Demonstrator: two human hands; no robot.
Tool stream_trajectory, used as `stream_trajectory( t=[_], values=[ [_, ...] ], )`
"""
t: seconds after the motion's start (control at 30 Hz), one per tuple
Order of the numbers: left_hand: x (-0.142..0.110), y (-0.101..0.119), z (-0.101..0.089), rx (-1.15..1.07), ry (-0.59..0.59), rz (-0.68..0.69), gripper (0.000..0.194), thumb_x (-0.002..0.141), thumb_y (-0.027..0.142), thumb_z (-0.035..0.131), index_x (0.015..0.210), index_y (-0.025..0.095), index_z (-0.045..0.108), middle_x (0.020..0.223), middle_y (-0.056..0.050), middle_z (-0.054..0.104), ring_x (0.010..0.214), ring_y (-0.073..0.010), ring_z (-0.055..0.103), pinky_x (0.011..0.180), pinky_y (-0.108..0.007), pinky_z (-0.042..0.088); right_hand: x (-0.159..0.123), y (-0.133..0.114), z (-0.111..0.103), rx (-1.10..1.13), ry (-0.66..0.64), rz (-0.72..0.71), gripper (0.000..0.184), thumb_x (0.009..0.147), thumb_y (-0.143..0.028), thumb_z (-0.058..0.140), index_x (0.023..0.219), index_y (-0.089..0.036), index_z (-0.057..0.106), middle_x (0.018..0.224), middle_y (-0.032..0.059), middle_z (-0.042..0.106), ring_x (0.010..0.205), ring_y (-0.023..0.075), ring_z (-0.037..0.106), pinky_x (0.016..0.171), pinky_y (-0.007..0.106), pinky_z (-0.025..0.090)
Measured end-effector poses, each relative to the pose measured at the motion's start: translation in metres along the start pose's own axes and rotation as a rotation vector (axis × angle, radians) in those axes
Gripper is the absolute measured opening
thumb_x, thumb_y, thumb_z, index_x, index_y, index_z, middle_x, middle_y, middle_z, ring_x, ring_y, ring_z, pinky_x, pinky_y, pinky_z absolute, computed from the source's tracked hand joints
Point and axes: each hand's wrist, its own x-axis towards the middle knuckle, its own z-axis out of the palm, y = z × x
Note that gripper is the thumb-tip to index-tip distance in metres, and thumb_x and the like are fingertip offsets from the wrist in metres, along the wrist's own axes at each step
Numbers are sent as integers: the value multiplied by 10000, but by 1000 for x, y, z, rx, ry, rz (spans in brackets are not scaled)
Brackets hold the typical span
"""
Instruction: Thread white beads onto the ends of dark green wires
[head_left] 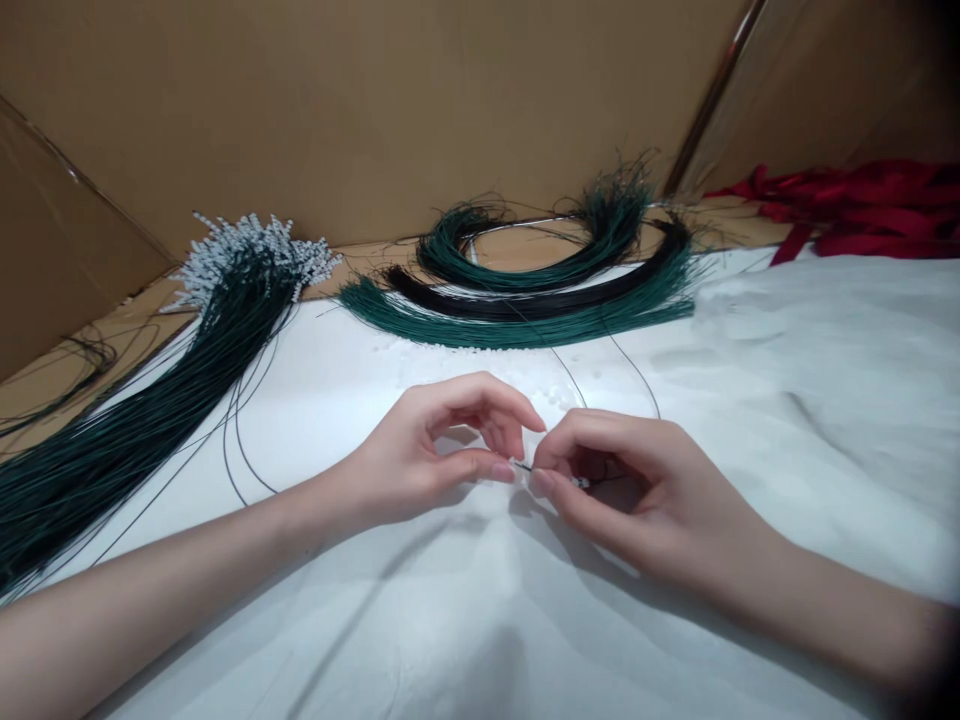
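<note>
Near the middle of the white sheet my two hands meet at their fingertips. My left hand (pixel 442 440) pinches a tiny white bead (pixel 515 464) between thumb and fingers. A short dark wire end (pixel 525 467) reaches from that bead to my right hand (pixel 622 470), whose thumb and index finger are closed on the wire. Below the right fingers a few white beads (pixel 581 483) show on the wire. Two thin wire lengths (pixel 637 370) curve up behind the right hand toward the wire bundles. The right hand's other fingers are partly hidden.
Bundles of green wire (pixel 517 325) and black wire (pixel 525 300) curve behind my hands, with loose white beads (pixel 472 349) along their front. At left lies a thick bundle of wires (pixel 172 410) with white beaded tips (pixel 255 250). Red ribbon (pixel 877 205) lies at back right, before cardboard walls (pixel 390 110).
</note>
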Motion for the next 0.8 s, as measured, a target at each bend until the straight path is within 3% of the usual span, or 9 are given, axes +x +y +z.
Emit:
stream_trajectory(
  t=[0.8],
  values=[
    [-3, -2, 1, 69, -21, 69, 255, 872, 139, 697, 1110, 215, 648, 953, -30, 626, 848, -121, 620, 773, -245, 564, 0, -1, 1, -24, 12, 0, 150, 772, -65, 593, 679, -182, 609, 612, -43, 528, 551, 70, 453, 490, 191, 349]
  ],
)
